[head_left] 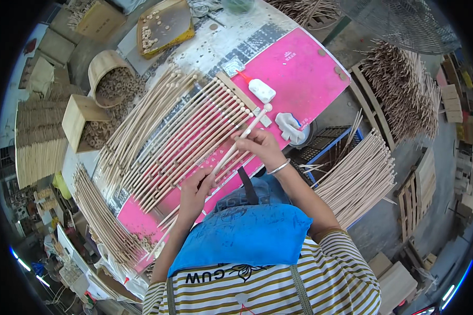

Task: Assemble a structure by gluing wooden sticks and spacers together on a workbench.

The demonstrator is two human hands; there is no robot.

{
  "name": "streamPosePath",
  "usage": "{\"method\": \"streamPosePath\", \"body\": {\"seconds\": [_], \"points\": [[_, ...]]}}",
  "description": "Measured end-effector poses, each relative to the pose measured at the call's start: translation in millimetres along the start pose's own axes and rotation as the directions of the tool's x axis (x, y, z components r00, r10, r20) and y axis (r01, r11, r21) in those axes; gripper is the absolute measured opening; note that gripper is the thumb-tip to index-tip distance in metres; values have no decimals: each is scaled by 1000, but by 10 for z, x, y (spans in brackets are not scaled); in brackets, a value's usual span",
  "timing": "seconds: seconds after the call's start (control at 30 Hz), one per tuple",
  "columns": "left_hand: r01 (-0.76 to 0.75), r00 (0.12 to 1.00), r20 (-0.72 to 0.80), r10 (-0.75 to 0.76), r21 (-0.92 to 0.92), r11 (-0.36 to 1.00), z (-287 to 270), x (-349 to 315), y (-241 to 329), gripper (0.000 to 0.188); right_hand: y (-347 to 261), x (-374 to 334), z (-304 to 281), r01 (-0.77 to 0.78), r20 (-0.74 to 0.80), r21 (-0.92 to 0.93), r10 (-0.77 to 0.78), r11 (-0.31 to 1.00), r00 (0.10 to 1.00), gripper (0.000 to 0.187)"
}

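A pale wooden stick with a round ball on its upper end (255, 122) slants in front of me. My right hand (265, 148) pinches it below the ball, and my left hand (196, 191) has its fingers closed around it lower down. Just beyond lies a row of similar ball-ended sticks (194, 137), with small rings along their lower parts. Their balls line up beside a wooden strip (237, 90). Above the held stick's ball rests a white squeeze bottle with a red nozzle (261, 91). A crumpled white cloth or glove (289, 127) is right of my right hand.
A pink sheet (299, 68) covers part of the table. Wooden rings spill from a tipped wooden tub (101, 65) and a box (73, 121). A yellow tray (181, 37) holds small balls. Stick bundles (357, 178) lie right, near a blue crate (328, 152); a fan guard (399, 23) is far right.
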State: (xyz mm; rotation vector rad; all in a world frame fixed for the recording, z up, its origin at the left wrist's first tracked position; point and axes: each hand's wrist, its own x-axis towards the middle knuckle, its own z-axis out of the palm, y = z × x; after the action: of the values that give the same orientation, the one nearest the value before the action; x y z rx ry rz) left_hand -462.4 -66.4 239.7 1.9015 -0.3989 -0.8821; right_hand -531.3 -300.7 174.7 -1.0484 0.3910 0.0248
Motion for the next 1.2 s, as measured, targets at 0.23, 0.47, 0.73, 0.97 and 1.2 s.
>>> {"method": "streamPosePath", "body": {"seconds": [0.23,0.47,0.73,0.97,1.2], "points": [[31,999,23,-30,-52,998,-100,-134,-113,26,-107,46,-42,42,-111,-54,-48,998,993,27],[78,996,-38,-79,-30,997,-101,-158,-193,26,-67,47,-50,-67,11,82,67,994,998,37],[84,993,-89,-80,36,996,-82,-162,-340,26,129,14,-117,-94,-7,54,95,994,995,40],[6,992,-124,18,187,982,-59,-105,-520,25,368,42,-227,-274,-98,-35,269,961,958,41],[42,993,-120,-20,185,982,5,-54,-645,23,540,73,-303,-276,-68,90,283,957,957,41]]}}
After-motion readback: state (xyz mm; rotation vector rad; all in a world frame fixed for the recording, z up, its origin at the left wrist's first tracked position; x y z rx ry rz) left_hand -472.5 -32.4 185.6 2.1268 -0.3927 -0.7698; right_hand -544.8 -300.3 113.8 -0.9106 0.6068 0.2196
